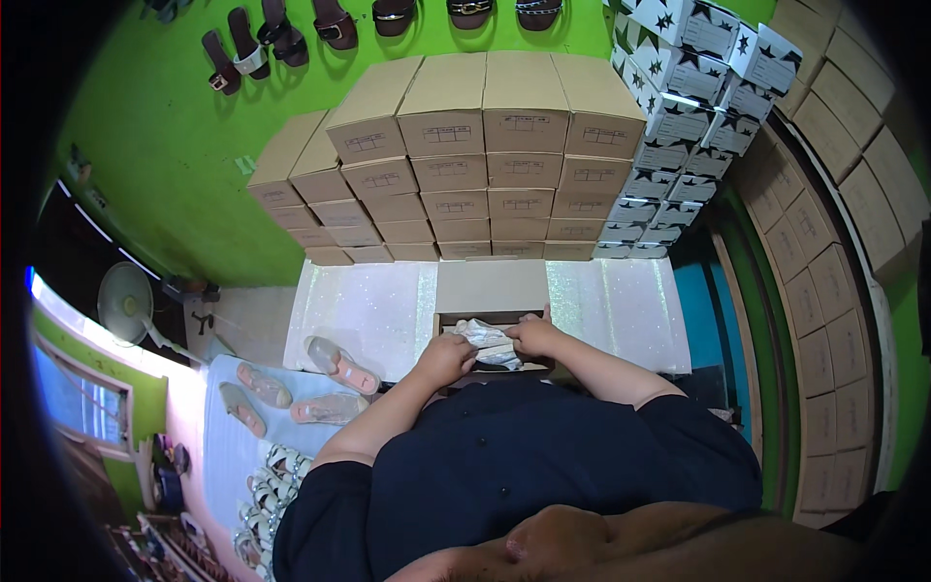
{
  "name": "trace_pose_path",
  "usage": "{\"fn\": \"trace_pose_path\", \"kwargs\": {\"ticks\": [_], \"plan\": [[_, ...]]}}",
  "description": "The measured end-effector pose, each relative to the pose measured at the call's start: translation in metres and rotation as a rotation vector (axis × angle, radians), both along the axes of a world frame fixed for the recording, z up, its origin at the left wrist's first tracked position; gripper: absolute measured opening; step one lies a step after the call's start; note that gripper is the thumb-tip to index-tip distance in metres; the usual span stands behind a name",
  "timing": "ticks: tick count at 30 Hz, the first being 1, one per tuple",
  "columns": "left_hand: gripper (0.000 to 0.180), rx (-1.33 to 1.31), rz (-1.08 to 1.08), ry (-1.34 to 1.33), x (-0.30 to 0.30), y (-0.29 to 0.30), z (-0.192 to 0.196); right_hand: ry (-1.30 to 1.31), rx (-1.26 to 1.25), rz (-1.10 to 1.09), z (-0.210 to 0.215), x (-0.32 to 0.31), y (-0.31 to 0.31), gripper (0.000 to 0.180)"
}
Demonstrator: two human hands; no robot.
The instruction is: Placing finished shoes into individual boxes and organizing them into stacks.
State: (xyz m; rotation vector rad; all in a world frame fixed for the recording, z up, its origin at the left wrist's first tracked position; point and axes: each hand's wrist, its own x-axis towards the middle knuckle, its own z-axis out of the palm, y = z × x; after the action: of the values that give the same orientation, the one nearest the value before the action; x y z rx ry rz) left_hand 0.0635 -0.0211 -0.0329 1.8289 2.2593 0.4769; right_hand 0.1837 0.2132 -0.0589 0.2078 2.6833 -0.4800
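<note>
Cardboard shoebox (492,287), head view: open at the near edge of the white, glitter-covered table (369,301), close to the wearer's dark shirt (485,446). Lid laid back toward the stacked tan cartons (524,131). Crinkled whitish wrapping (480,333) inside; what it covers, cannot tell. A loose pale sandal (341,366) to the left.

Risks, my judgement: wrapping looks thin, could tear or bunch if both hands tug opposite ways. Box has little table in front of it; weight on its near wall could tip it toward the lap. A shove away from the body could drive the lid into the cartons and crease it.

Hands: left hand (446,357) at the left side of the box, fingers curled in, narrow, tips at the wrapping. Right hand (535,336) over the right side, fingers bent inward to the wrapping, one digit raised near the rim. Neither spread wide. Pinching or merely pressing: cannot tell, fingertips partly hidden in the folds
</note>
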Motion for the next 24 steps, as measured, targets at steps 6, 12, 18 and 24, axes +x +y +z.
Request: {"fn": "trace_pose_path", "kwargs": {"ticks": [6,12,18,24], "plan": [[0.042,0.077,0.146,0.082,-0.007,-0.005,-0.019,0.021,0.068,0.025,0.007,0.015,-0.006,0.039],[0.058,-0.224,0.171,0.137,-0.011,-0.007,-0.038,0.087,0.180,0.020,-0.012,0.022,-0.007,0.046],[0.068,-0.271,0.129,0.113,-0.016,-0.003,-0.024,0.282,0.175,0.074,-0.010,0.045,0.001,0.056],[0.074,-0.229,0.212,0.125,-0.020,0.004,-0.037,0.151,0.160,-0.030,-0.007,0.035,-0.001,0.055]]}}
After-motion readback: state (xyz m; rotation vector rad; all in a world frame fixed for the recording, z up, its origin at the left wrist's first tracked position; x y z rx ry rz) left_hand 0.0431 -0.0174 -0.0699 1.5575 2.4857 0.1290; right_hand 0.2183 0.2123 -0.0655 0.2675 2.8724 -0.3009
